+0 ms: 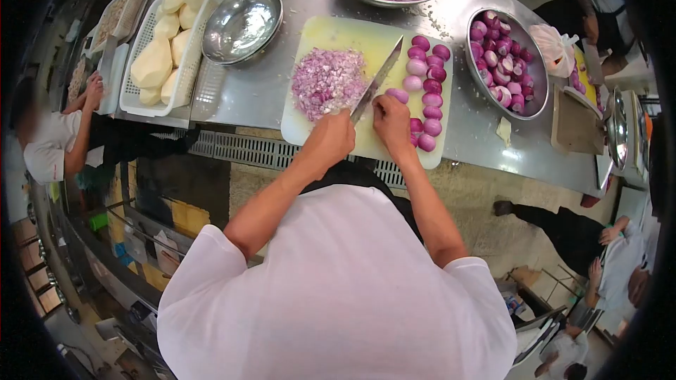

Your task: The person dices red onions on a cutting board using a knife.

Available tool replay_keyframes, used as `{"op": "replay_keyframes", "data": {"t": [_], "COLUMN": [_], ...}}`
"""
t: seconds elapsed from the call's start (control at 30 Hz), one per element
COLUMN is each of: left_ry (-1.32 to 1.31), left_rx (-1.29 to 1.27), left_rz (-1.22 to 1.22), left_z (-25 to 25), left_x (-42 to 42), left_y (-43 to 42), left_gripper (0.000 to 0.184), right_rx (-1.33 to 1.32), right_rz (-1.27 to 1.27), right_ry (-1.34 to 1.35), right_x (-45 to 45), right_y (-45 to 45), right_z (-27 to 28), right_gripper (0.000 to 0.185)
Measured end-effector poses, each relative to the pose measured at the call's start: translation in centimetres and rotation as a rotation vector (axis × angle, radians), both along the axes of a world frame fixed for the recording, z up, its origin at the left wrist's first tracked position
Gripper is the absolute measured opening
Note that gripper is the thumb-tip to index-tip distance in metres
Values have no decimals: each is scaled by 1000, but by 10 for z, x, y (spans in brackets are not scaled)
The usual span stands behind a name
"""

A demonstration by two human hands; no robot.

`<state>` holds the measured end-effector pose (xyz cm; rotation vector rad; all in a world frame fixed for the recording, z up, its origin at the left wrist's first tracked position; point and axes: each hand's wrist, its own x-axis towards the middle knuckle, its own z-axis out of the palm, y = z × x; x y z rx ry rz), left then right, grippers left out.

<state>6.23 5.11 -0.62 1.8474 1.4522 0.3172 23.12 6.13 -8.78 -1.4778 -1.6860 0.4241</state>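
My left hand (pixel 331 142) is closed around the handle of a large knife (pixel 380 76), whose blade points up and to the right over a pale cutting board (pixel 331 28). Left of the blade lies a heap of finely chopped red onion (pixel 326 81). Close by the blade's right side, my right hand (pixel 393 123) has its fingers curled together at the board; what they pinch is hidden. One peeled onion piece (pixel 398 95) is just beyond these fingers. Rows of peeled red onions (pixel 432 86) line the board's right side.
A metal bowl of chopped onion (pixel 384 4) stands beyond the board, and a bowl of whole onions (pixel 539 98) to the right. At left are an empty metal bowl (pixel 241 26) and a white basket (pixel 172 102) of peeled roots. Other people work at both sides.
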Motion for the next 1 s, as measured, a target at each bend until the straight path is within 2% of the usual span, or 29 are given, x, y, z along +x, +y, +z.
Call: {"op": "replay_keyframes", "data": {"t": [0.07, 0.17, 0.27, 0.3, 0.37, 0.4, 0.47, 0.5, 0.57, 0.67, 0.8, 0.87, 0.97, 1.0], "left_ry": [18, -41, -81, -77, -70, -73, -151, -154, -44, 9, 52, 25, -30, -25], "left_rx": [87, 63, -40, -40, 111, 106, -243, -247, 77, 199, 210, 257, 241, 242], "left_rz": [-4, 47, 51, 51, 24, 14, 190, 188, 57, 59, 3, -55, -24, -21], "left_z": [-22, -29, 1, -6, -29, -25, -14, -15, -16, 11, -19, -23, 2, -3], "left_x": [5, 10, 5, 1, -10, -16, -32, -40, -54, -48, -37, -37, -37, -38], "left_y": [-4, 14, 12, 4, -13, -13, -11, -10, -2, -12, -13, -9, -19, -18], "left_gripper": [20, 21, 20, 20, 20, 20, 19, 19, 18, 21, 19, 17, 18, 18], "right_rx": [40, 33, 32, 25, -15, -20, -56, -59, -133, -130, -113, -127, -103, -101], "right_rz": [-12, -42, -55, -76, -103, -113, -63, -65, -80, -61, -15, -32, -24, -21], "right_ry": [58, 63, 26, 26, -41, -43, -73, -76, -134, -80, -95, -281, -296, -292], "right_x": [8, 19, 35, 39, 48, 51, 52, 50, 41, 21, -4, -10, -10, -12], "right_y": [1, 5, 13, 15, 15, 14, 12, 9, 9, 12, 21, 25, 27, 29], "right_z": [2, 14, 26, 29, 28, 25, 19, 19, 18, 18, 18, 25, 23, 23], "right_gripper": [10, 10, 12, 14, 21, 21, 23, 23, 25, 22, 17, 14, 13, 13]}}
